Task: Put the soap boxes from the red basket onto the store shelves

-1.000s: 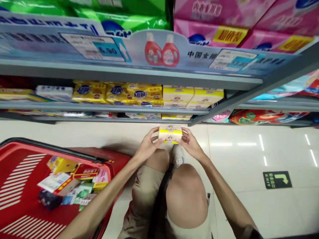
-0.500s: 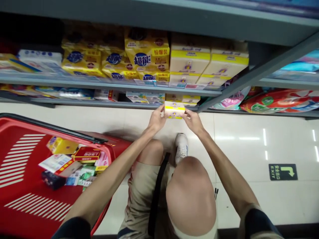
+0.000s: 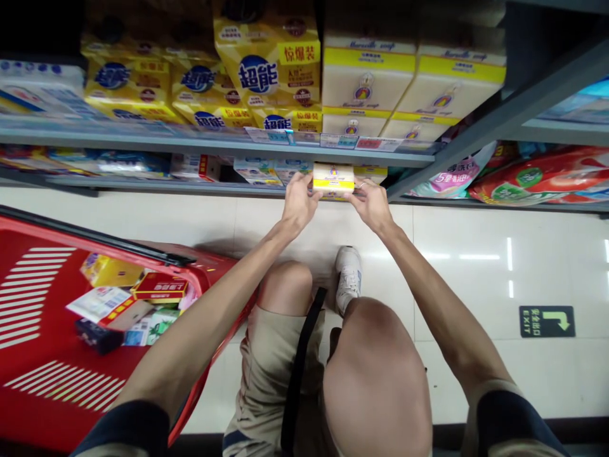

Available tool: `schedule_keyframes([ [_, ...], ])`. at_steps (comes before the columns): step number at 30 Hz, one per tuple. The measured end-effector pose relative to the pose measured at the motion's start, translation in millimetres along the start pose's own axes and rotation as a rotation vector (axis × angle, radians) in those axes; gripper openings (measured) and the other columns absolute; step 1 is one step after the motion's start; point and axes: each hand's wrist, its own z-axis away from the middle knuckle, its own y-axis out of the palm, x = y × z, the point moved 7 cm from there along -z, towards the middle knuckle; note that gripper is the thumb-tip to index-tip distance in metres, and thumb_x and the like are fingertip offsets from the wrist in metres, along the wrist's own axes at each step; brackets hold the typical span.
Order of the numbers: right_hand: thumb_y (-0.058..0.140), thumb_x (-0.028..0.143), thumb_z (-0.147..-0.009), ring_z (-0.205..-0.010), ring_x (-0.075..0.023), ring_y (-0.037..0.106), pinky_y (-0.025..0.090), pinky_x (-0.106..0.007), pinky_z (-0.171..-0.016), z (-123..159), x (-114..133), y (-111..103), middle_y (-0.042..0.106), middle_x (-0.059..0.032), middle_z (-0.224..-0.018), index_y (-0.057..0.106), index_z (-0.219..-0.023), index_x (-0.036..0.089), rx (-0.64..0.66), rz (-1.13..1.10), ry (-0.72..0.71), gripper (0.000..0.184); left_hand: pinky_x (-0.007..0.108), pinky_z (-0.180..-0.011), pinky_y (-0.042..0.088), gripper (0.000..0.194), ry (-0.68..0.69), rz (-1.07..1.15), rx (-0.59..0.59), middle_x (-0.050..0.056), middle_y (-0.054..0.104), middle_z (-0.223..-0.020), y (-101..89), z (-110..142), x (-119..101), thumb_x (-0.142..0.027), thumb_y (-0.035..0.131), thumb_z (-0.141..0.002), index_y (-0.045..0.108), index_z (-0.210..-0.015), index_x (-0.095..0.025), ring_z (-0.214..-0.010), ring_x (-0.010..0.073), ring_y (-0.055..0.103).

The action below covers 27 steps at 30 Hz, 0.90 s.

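The person crouches in front of a store shelf unit, both arms stretched forward. The left hand (image 3: 299,204) and the right hand (image 3: 372,204) grip a small cream and yellow soap box (image 3: 333,178) between them, each with fingers curled around one end, the left on its left end and the right on its right end. The box is level, held at the front edge of the bottom shelf (image 3: 200,187), just under the front lip of the middle shelf (image 3: 190,143).

On the middle shelf, right above the box, stand larger cream and yellow soap packs (image 3: 366,79), and to their left yellow packs with blue logos (image 3: 266,70). More small boxes lie on the bottom shelf behind the held one. To the right, past a slanting grey shelf post, lie red and pink bags (image 3: 537,181).

At the left a red shopping basket (image 3: 42,381) stands on the pale tiled floor (image 3: 466,285), touching the person's left forearm in the view. In it lie mixed small packets, among them a red box (image 3: 159,287) and a yellow box (image 3: 107,270). A green exit sign (image 3: 547,321) is stuck on the floor at the right. One white shoe (image 3: 349,279) shows between the knees.
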Motion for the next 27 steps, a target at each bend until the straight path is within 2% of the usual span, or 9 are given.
schedule_keyframes([
  [3, 0.067, 0.06, -0.094, -0.119, -0.0305, 0.07, 0.065, -0.049, -0.101, -9, -5, -2, 0.064, -0.0151, -0.14, 0.068, -0.14, 0.017, -0.033, 0.054, -0.032, 0.063, 0.037, -0.088, 0.057, 0.031, 0.006, -0.051, 0.01, 0.016, 0.067, -0.114, 2.7, -8, -2, -0.019, 0.077, -0.088, 0.072, -0.117, -0.009, -0.097, 0.0253, 0.067],
  [6, 0.063, 0.059, -0.096, -0.114, -0.0287, 0.07, 0.065, -0.045, -0.1, -17, -10, -2, 0.066, -0.0153, -0.131, 0.069, -0.138, 0.016, -0.045, 0.156, -0.046, 0.06, 0.039, -0.093, 0.055, 0.021, 0.005, -0.111, 0.0, 0.015, 0.066, -0.115, 7.1, -17, 2, -0.013, 0.077, -0.086, 0.072, -0.106, -0.012, -0.102, 0.0272, 0.066],
  [9, 0.058, 0.057, -0.099, -0.11, -0.0299, 0.07, 0.062, -0.047, -0.1, -23, -14, -5, 0.067, -0.0173, -0.126, 0.07, -0.134, 0.014, -0.065, 0.335, -0.046, 0.057, 0.044, -0.105, 0.05, 0.014, 0.015, -0.181, -0.039, 0.015, 0.065, -0.115, 12.1, -24, 9, -0.019, 0.078, -0.087, 0.071, -0.099, -0.015, -0.116, 0.0324, 0.063],
  [12, 0.056, 0.055, -0.101, -0.114, -0.0312, 0.068, 0.059, -0.048, -0.102, -25, -14, -5, 0.066, -0.0158, -0.127, 0.072, -0.129, 0.019, -0.075, 0.483, -0.066, 0.049, 0.046, -0.112, 0.046, 0.015, 0.019, -0.211, -0.039, 0.014, 0.065, -0.118, 18.9, -27, 12, -0.023, 0.075, -0.091, 0.07, -0.104, -0.018, -0.126, 0.035, 0.058],
  [14, 0.056, 0.051, -0.102, -0.116, -0.0315, 0.066, 0.057, -0.048, -0.105, -25, -15, -3, 0.066, -0.0151, -0.126, 0.071, -0.127, 0.02, -0.075, 0.541, -0.079, 0.043, 0.046, -0.113, 0.044, 0.018, -0.001, -0.275, -0.007, 0.016, 0.064, -0.124, 22.7, -26, 11, -0.019, 0.071, -0.093, 0.069, -0.11, -0.018, -0.13, 0.0361, 0.056],
  [18, 0.053, 0.039, -0.104, -0.119, -0.0326, 0.064, 0.055, -0.051, -0.107, -24, -13, 0, 0.065, -0.0163, -0.129, 0.066, -0.13, 0.021, -0.098, 0.625, -0.113, 0.035, 0.052, -0.113, 0.042, 0.028, 0.032, -0.497, 0.079, 0.025, 0.06, -0.134, 25.0, -23, -3, -0.012, 0.059, -0.096, 0.065, -0.124, -0.008, -0.133, 0.041, 0.053],
  [21, 0.054, 0.033, -0.103, -0.119, -0.0346, 0.064, 0.054, -0.052, -0.106, -24, -9, 2, 0.064, -0.0191, -0.13, 0.064, -0.129, 0.017, -0.101, 0.699, -0.108, 0.032, 0.056, -0.114, 0.04, 0.03, 0.09, -0.56, 0.107, 0.029, 0.061, -0.134, 24.0, -23, -14, -0.013, 0.052, -0.098, 0.065, -0.124, -0.004, -0.133, 0.0426, 0.053],
  [25, 0.06, 0.027, -0.101, -0.126, -0.0395, 0.059, 0.048, -0.057, -0.11, -29, 1, 7, 0.064, -0.0243, -0.128, 0.063, -0.128, 0.008, -0.023, 0.823, -0.145, 0.033, 0.054, -0.111, 0.042, 0.031, 0.182, -0.675, 0.13, 0.028, 0.065, -0.13, 26.9, -26, -21, -0.01, 0.046, -0.098, 0.067, -0.121, -0.005, -0.129, 0.0397, 0.055],
  [27, 0.064, 0.026, -0.099, -0.127, -0.0401, 0.058, 0.044, -0.06, -0.113, -33, 4, 11, 0.067, -0.0235, -0.124, 0.064, -0.126, 0.008, 0.047, 0.842, -0.185, 0.032, 0.054, -0.112, 0.041, 0.03, 0.216, -0.705, 0.183, 0.028, 0.066, -0.127, 31.1, -29, -21, -0.011, 0.05, -0.097, 0.067, -0.121, -0.003, -0.129, 0.0401, 0.056],
])
